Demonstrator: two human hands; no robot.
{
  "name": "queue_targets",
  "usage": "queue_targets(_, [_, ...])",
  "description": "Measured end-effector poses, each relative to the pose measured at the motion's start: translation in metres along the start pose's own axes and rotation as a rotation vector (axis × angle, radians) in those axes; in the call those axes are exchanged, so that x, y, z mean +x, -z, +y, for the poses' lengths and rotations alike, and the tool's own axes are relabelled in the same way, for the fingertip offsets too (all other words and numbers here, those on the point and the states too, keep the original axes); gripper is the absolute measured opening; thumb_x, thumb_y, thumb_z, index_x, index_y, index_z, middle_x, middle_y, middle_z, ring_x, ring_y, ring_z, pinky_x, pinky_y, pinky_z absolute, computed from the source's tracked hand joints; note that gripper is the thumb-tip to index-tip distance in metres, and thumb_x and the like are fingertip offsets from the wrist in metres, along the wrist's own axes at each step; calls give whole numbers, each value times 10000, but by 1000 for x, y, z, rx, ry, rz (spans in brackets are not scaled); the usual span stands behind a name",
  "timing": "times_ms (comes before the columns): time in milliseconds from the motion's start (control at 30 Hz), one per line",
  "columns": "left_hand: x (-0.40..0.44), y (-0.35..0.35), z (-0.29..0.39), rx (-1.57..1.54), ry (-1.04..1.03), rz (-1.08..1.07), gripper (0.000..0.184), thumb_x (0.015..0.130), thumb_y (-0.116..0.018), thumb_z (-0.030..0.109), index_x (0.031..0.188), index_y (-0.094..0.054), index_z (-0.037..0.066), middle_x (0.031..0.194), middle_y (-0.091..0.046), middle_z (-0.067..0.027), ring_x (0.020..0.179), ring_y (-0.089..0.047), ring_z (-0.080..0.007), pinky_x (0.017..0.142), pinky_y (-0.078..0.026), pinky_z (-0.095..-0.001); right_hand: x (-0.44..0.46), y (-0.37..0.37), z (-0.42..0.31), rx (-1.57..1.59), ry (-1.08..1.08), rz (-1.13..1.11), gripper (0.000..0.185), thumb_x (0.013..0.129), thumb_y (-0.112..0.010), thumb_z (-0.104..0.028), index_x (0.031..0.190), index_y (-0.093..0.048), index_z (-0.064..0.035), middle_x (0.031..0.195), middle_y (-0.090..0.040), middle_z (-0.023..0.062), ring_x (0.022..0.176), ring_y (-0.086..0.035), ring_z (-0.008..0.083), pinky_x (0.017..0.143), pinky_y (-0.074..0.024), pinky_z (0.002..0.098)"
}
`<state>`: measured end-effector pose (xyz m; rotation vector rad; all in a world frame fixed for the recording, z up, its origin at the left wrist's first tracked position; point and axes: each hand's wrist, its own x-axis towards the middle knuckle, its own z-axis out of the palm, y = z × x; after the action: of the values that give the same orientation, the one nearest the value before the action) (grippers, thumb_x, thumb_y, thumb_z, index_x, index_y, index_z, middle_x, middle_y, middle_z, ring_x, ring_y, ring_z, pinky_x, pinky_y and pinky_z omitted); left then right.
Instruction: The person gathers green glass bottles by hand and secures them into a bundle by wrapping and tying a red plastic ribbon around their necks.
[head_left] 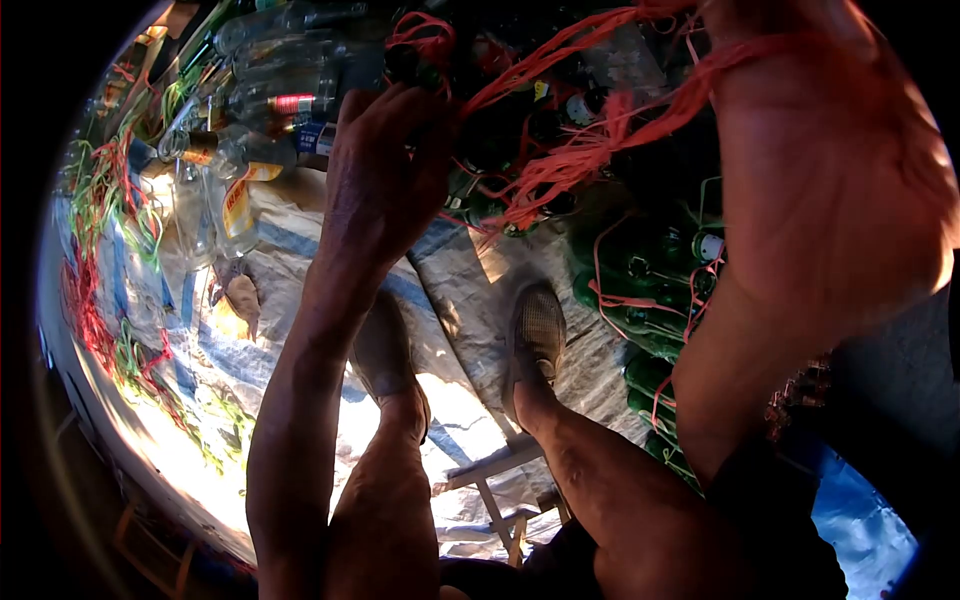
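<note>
Red plastic twine (pixel 570 165) stretches between my two hands, with a frayed bunch hanging over dark bottles. My left hand (pixel 390 165) is closed on the twine at the upper middle, its fingertips in shadow. At the upper right, close to the camera, my right hand (pixel 820 170) has strands running across and around it; its fingers are cut off by the top edge of the view. Below the twine, green glass bottles (pixel 650 265) lie in a row, some with thin red strands around them.
Clear glass bottles (pixel 285 80) are piled at the upper left. Red and green twine scraps (pixel 90 300) lie along the left. My shoes (pixel 538 325) rest on a striped sheet (pixel 455 330) beside a dry leaf (pixel 240 300). A blue object (pixel 860 525) is at the lower right.
</note>
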<state>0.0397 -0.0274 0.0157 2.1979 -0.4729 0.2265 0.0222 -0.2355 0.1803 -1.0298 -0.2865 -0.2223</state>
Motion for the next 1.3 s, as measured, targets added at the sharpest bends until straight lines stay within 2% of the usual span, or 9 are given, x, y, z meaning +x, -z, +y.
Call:
queue_targets(100, [1, -2, -1, -29, -25, 38, 109, 932, -707, 127, 999, -765, 63, 931, -712, -77, 906, -566, -309, 840, -484, -410, 3, 40, 42, -64, -76, 44, 354, 1051, -583, -117, 1363, -581, 49, 1134, -697, 143, 972, -692, 232, 973, -575, 386])
queue_targets(233, [0, -3, -1, -22, -30, 54, 104, 934, -713, 126, 995, -769, 62, 929, -714, -81, 898, -577, -311, 834, -481, -404, -22, 82, 69, -546, -129, -73, 316, 1053, -538, -51, 1336, -645, 42, 1265, -729, 151, 1159, -698, 218, 1086, -509, 352])
queue_targets(333, [1, -5, -3, -22, -46, 67, 102, 934, -719, 126, 992, -773, 62, 929, -719, -81, 894, -583, -309, 830, -482, -405, -41, 85, 79, -829, -186, -76, 302, 1051, -552, -35, 1324, -664, 29, 1191, -752, 134, 1117, -704, 189, 1093, -498, 339])
queue_targets(467, [0, -6, -3, -17, -68, 77, 103, 937, -717, 127, 994, -777, 65, 930, -722, -78, 895, -586, -304, 832, -484, -409, -51, 91, 71, -995, -253, -82, 260, 1054, -508, 8, 1242, -688, 5, 1138, -765, 125, 1059, -747, 189, 917, -580, 344])
queue_targets(567, [1, -5, -2, 3, -62, 57, 103, 940, -714, 127, 995, -777, 67, 931, -720, -76, 893, -579, -302, 833, -484, -411, -54, 103, 75, -1289, 61, -228, 253, 1026, -564, 2, 1246, -689, -6, 1103, -764, 152, 959, -753, 236, 818, -582, 344])
queue_targets(767, [1, -5, 0, 0, -45, 63, 101, 945, -701, 123, 989, -768, 62, 913, -706, -78, 892, -567, -302, 835, -481, -410, -59, 95, 54, -1494, 0, -500, 284, 970, -646, -25, 1250, -697, -30, 1057, -757, 142, 895, -697, 339, 847, -544, 431])
queue_targets(867, [1, -5, 0, -16, -56, 68, 104, 942, -692, 119, 988, -767, 63, 901, -701, -81, 884, -567, -308, 840, -478, -413, -57, 84, 44, -1506, -114, -537, 396, 952, -677, 14, 1341, -685, -60, 1036, -734, 114, 1012, -698, 279, 883, -544, 386])
queue_targets(967, [2, -6, -6, 11, -83, 71, 108, 937, -686, 114, 988, -768, 66, 897, -703, -83, 877, -569, -314, 843, -476, -416, -50, 82, 45, -1534, 22, -522, 370, 897, -723, -31, 1265, -703, -66, 1064, -738, 104, 1009, -678, 348, 901, -541, 460])
queue_targets(1300, [0, -8, -3, -54, -42, 105, 94, 919, -714, 107, 970, -782, 67, 934, -730, -85, 915, -585, -318, 844, -498, -412, -30, 69, 51, -1629, 200, -769, 425, 816, -790, -37, 1223, -710, -126, 1024, -657, 62, 1015, -668, 304, 813, -585, 418])
